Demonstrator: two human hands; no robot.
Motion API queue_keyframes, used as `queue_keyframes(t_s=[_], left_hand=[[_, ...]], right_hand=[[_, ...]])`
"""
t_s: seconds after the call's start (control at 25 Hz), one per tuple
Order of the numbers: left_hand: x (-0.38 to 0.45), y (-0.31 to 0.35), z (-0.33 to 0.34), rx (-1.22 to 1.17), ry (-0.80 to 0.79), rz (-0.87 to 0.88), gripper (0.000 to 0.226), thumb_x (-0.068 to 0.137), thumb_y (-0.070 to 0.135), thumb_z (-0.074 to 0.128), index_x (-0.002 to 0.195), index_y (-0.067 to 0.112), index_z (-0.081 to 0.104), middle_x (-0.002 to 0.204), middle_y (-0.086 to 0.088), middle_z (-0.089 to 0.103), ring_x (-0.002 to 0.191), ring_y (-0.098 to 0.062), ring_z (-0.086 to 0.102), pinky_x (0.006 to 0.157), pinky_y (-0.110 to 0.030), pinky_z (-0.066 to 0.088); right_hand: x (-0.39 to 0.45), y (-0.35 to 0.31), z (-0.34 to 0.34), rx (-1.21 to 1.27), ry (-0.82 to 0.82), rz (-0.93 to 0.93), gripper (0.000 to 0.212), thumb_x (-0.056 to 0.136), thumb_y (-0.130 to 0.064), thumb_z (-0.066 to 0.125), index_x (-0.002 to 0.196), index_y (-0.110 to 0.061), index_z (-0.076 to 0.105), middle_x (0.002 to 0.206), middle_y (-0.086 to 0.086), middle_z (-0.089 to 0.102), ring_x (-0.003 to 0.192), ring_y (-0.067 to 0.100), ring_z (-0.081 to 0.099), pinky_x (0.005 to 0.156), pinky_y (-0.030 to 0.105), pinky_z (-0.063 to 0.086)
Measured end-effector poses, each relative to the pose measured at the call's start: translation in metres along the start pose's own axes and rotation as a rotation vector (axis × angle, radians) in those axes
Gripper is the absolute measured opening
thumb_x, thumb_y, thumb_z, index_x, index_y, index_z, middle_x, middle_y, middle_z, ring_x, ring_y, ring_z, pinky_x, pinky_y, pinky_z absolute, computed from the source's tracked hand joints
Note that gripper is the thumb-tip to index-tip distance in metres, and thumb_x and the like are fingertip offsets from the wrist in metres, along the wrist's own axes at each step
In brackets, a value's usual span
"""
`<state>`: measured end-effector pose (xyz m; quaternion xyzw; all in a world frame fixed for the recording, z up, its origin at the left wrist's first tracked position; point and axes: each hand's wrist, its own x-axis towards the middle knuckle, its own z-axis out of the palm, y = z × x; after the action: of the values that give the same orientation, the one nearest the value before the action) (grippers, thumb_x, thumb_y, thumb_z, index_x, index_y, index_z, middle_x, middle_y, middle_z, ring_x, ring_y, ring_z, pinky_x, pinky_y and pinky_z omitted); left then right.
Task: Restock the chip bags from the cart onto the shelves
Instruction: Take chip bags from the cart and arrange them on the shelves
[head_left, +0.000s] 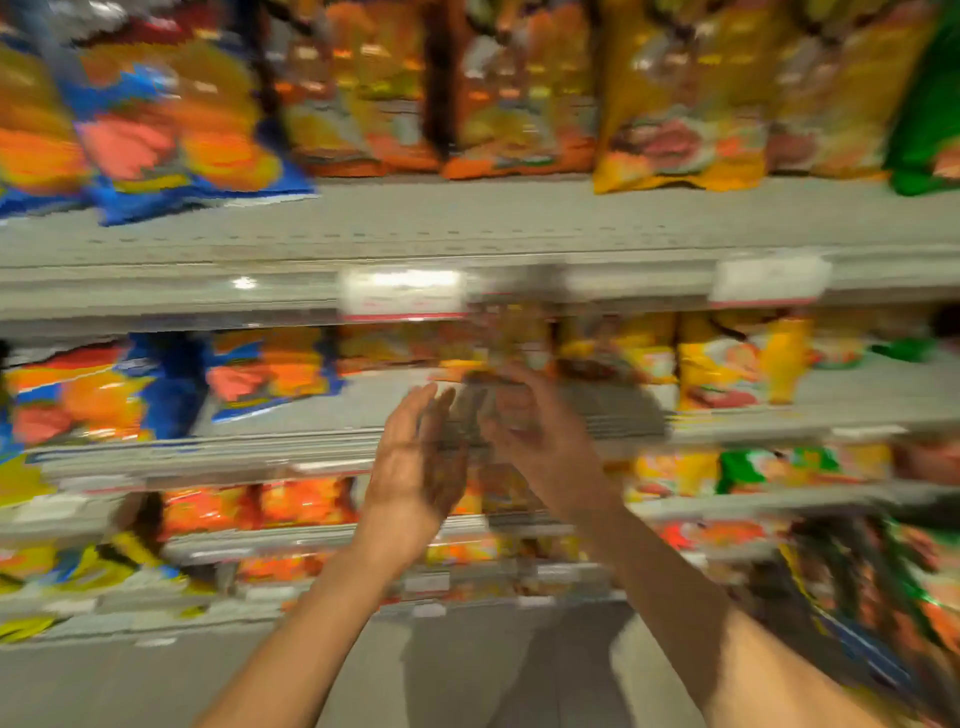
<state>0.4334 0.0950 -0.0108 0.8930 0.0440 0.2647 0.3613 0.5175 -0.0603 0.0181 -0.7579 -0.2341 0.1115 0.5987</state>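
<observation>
A: Where were the hands?
B: Both raised before the middle shelf (571, 410). The left hand (415, 467) was open, fingers straight; the right hand (540, 441) was too blurred to tell.
A: And the chip bags (727, 364)?
B: Standing along the shelves.

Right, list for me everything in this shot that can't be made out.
Head view, all of it motion-blurred:
- Right hand: whether its fingers grip a chip bag is smeared away.
- Left hand: looks open, but contact with anything is unclear.
- Price labels: print is unreadable.
- Chip bags: brand names are lost to blur.
- Dark bags at the lower right: cut by the frame edge; a cart cannot be confirmed.
</observation>
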Motion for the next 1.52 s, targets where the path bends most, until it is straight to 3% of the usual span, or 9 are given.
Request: queue_keyframes(t_s=[0.12,0.24,0.36,0.44,0.72,0.88,1.04,1.36,1.52], left_hand=[[-0.007,0.085,0.117,-0.064,-0.169,0.087,0.053,0.094,0.025,0.062,0.142,0.006,0.051,0.146,-0.008,0.048,0.139,-0.021,0.042,0.119,-0.021,0.025],[-0.015,0.165,0.221,-0.115,-0.384,0.16,0.057,0.092,0.026,0.061,0.145,0.01,0.049,0.147,-0.012,0.05,0.138,-0.028,0.045,0.116,-0.024,0.028],[-0.018,0.234,0.304,-0.219,-0.494,0.276,0.053,0.093,0.034,0.059,0.143,0.02,0.049,0.141,-0.001,0.05,0.131,-0.015,0.045,0.113,-0.016,0.027],[-0.017,0.267,0.352,-0.259,-0.615,0.259,0.052,0.092,0.034,0.064,0.141,0.02,0.052,0.144,-0.004,0.051,0.133,-0.023,0.048,0.114,-0.031,0.035],[0.002,0.334,0.513,-0.31,-0.897,0.486,0.049,0.088,0.015,0.075,0.135,0.011,0.059,0.141,-0.007,0.053,0.133,-0.023,0.05,0.112,-0.038,0.039],[0.016,0.359,0.603,-0.296,-1.072,0.486,0.047,0.091,0.018,0.072,0.135,0.01,0.059,0.136,-0.007,0.054,0.133,-0.024,0.048,0.116,-0.037,0.034],[0.046,0.366,0.684,-0.17,-1.265,0.397,0.052,0.091,0.021,0.07,0.139,0.007,0.054,0.139,-0.013,0.052,0.134,-0.031,0.045,0.112,-0.034,0.033],[0.08,0.336,0.768,0.219,-1.416,0.097,0.093,0.09,0.047,0.067,0.159,0.014,0.014,0.162,-0.012,0.017,0.15,-0.029,0.019,0.121,-0.04,0.025],[0.079,0.364,0.79,0.204,-1.303,0.214,0.092,0.092,0.047,0.065,0.161,0.018,0.01,0.164,-0.007,0.013,0.151,-0.027,0.016,0.121,-0.041,0.024]], right_hand=[[-0.07,0.054,-0.137,-0.001,0.223,0.182,0.063,0.091,-0.006,0.073,0.147,-0.013,0.046,0.117,0.008,0.066,0.101,0.002,0.066,0.088,0.024,0.056],[-0.147,0.098,-0.256,-0.002,0.41,0.36,0.051,0.092,0.0,0.07,0.139,-0.005,0.049,0.109,0.008,0.063,0.086,-0.013,0.062,0.079,0.008,0.049],[-0.215,0.133,-0.34,-0.049,0.586,0.487,0.048,0.091,-0.017,0.075,0.134,-0.019,0.053,0.114,0.003,0.065,0.105,0.007,0.062,0.095,0.017,0.046],[-0.249,0.151,-0.379,-0.037,0.692,0.553,0.048,0.09,-0.015,0.076,0.132,-0.021,0.054,0.107,0.001,0.064,0.104,0.015,0.06,0.099,0.027,0.047],[-0.311,0.203,-0.467,0.048,0.987,0.754,0.049,0.09,-0.017,0.076,0.133,-0.025,0.054,0.097,0.001,0.07,0.082,0.013,0.064,0.086,0.034,0.055],[-0.316,0.223,-0.52,0.125,1.124,0.85,0.039,0.089,-0.022,0.077,0.124,-0.027,0.059,0.096,0.001,0.074,0.073,-0.002,0.067,0.069,0.018,0.052],[-0.309,0.244,-0.57,0.184,1.232,0.962,0.043,0.091,-0.02,0.076,0.128,-0.024,0.055,0.095,-0.002,0.076,0.073,-0.001,0.07,0.07,0.021,0.052],[-0.283,0.298,-0.64,0.209,1.245,1.027,0.058,0.092,-0.032,0.073,0.141,-0.028,0.043,0.125,-0.001,0.068,0.11,0.019,0.069,0.094,0.047,0.057],[-0.284,0.337,-0.671,0.278,1.255,1.059,0.053,0.09,-0.032,0.076,0.13,-0.034,0.042,0.123,-0.002,0.066,0.098,0.008,0.067,0.077,0.03,0.056]])
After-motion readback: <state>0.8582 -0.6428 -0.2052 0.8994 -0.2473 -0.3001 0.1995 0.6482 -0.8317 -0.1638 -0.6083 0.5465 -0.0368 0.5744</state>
